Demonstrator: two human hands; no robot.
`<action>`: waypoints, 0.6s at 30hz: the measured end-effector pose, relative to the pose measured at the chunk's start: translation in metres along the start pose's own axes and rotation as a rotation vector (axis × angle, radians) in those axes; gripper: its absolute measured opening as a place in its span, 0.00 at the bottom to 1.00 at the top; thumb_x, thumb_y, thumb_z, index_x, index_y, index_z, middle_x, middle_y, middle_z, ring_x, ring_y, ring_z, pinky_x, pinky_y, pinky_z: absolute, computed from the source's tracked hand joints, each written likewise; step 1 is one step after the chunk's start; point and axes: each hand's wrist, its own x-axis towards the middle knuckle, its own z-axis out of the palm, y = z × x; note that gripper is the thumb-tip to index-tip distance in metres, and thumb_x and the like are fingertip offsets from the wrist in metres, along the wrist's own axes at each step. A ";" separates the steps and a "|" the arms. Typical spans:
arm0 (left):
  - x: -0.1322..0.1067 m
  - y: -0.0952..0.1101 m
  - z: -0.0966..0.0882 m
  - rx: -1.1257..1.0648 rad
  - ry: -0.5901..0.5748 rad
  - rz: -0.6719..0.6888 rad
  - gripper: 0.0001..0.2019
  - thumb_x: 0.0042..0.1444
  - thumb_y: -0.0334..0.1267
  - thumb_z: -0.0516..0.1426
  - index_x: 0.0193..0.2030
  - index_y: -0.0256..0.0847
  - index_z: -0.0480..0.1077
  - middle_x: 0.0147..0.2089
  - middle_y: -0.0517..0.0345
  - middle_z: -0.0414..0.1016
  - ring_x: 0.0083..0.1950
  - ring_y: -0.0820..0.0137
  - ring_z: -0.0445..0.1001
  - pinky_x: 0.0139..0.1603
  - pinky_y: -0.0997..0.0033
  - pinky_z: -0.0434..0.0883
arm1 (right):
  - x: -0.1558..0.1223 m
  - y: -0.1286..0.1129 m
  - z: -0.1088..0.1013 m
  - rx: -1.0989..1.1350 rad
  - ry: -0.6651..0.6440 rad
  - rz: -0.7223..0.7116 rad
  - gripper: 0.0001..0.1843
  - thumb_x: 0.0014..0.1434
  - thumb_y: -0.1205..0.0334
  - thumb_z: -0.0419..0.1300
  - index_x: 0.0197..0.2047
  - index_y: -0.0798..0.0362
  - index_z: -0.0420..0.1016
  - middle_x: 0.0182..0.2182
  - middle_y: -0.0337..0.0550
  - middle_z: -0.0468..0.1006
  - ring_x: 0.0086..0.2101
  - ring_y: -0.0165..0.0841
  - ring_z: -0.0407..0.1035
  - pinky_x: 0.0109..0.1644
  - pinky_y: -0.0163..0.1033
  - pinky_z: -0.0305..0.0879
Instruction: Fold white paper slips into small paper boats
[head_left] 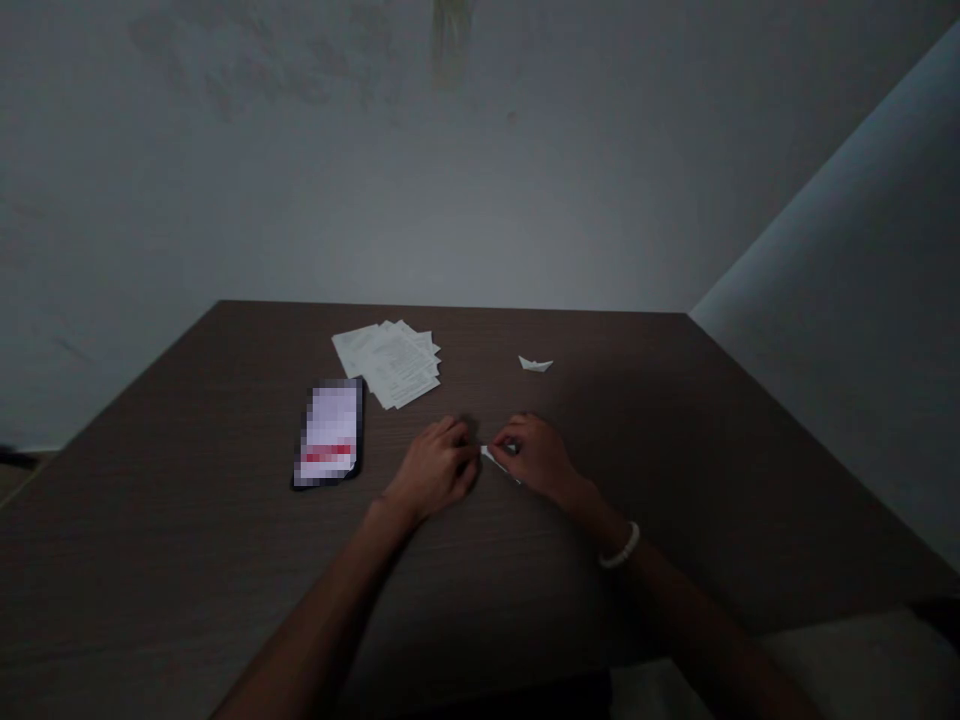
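Observation:
Between my two hands, low over the table, is a small piece of white folded paper (pixel 489 455). My right hand (pixel 534 452) is closed on it, thumb and forefinger pinching, and covers most of the paper. The fingers of my left hand (pixel 442 465) are curled together at the paper's left corner; whether they grip it I cannot tell for certain, as the fingertips are partly hidden. Farther back to the right sits a small white paper boat (pixel 535 365), apart from both hands.
The brown wooden table (pixel 675 480) stands against a grey wall (pixel 480 200). Several printed sheets (pixel 391 362) lie fanned out at the back left. Nearer, left of my left hand, lies a phone (pixel 330 430) with a blurred, lit screen.

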 end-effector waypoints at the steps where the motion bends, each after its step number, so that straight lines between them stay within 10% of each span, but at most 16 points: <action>1: 0.000 0.000 0.000 0.000 0.002 0.003 0.10 0.60 0.36 0.53 0.37 0.40 0.76 0.38 0.50 0.69 0.44 0.61 0.65 0.43 0.61 0.66 | 0.001 -0.002 0.002 0.003 0.010 0.035 0.05 0.55 0.60 0.64 0.30 0.50 0.79 0.32 0.40 0.77 0.35 0.32 0.69 0.41 0.36 0.62; 18: 0.001 0.003 -0.005 0.008 -0.016 0.012 0.09 0.58 0.35 0.52 0.34 0.38 0.74 0.37 0.50 0.69 0.43 0.61 0.65 0.42 0.61 0.66 | 0.023 -0.020 -0.007 -0.031 -0.122 0.265 0.06 0.47 0.56 0.66 0.28 0.47 0.81 0.28 0.39 0.81 0.30 0.34 0.74 0.31 0.35 0.61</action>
